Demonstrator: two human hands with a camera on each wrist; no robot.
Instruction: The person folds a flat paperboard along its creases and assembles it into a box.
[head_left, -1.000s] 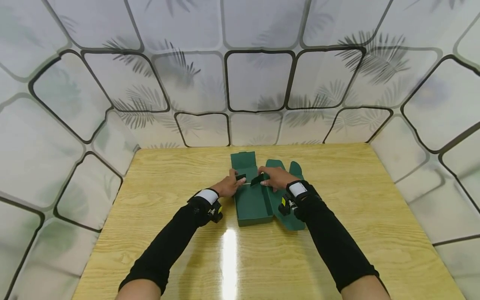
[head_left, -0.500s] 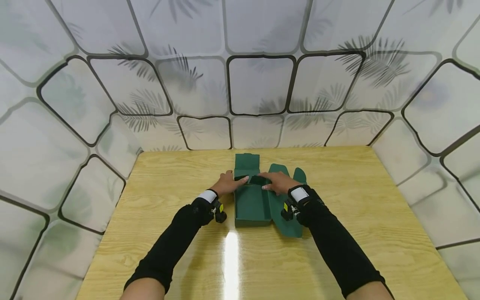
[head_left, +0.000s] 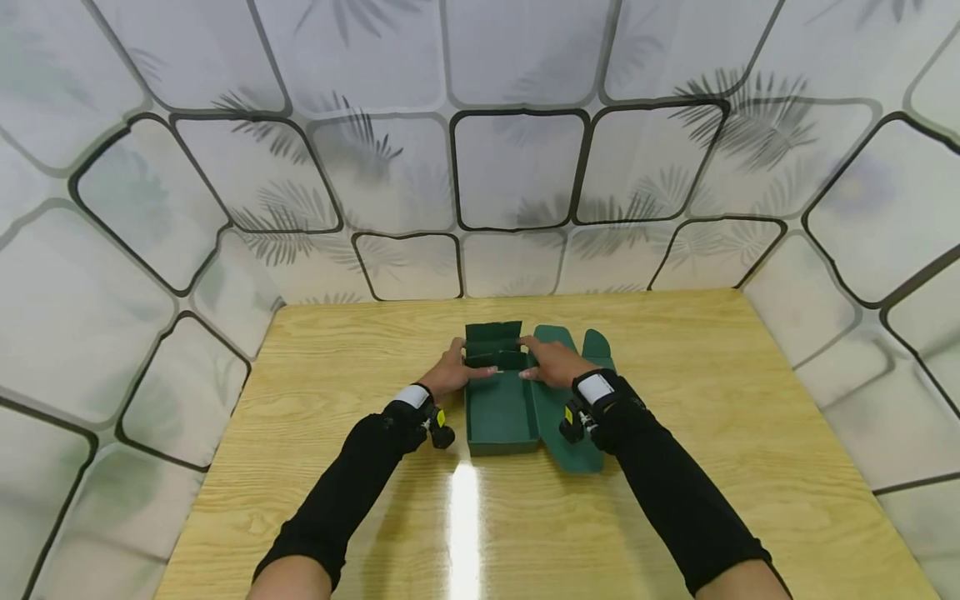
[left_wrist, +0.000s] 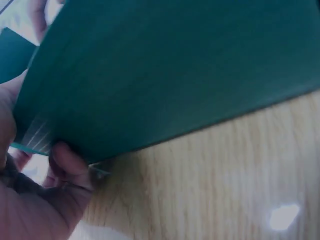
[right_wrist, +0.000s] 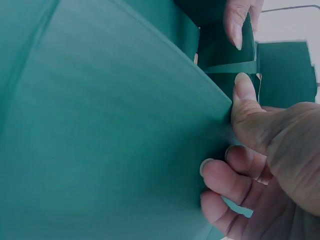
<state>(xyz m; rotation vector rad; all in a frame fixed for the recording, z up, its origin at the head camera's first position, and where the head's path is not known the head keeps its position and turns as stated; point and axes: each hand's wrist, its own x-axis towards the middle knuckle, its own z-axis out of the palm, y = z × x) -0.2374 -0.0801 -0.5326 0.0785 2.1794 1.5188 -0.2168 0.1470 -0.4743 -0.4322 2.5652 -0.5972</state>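
Observation:
A dark green cardboard box [head_left: 501,408] lies open on the table, its far end flap [head_left: 493,335] raised and tilted. My left hand [head_left: 450,372] grips the box's far left corner, thumb reaching over the inside and fingers outside. At the far right corner, my right hand [head_left: 557,363] grips in the same way. Between the thumbs, small dark inner flaps [head_left: 512,361] stand across the far end. In the left wrist view the box's long wall [left_wrist: 165,75] hides part of the left hand's fingers. The right wrist view shows my right thumb [right_wrist: 245,92] against the inner flap.
The box's lid panel [head_left: 570,442] folds out to the right under my right wrist, with rounded tabs [head_left: 597,345] at its far end. A wood-grain table [head_left: 337,350] carries the box. Patterned fabric walls [head_left: 517,167] surround its back and sides.
The small side flaps were folded inward across the far end by both hands. The far end flap has since been lifted from lying flat to tilted up. Both hands stay at the far corners.

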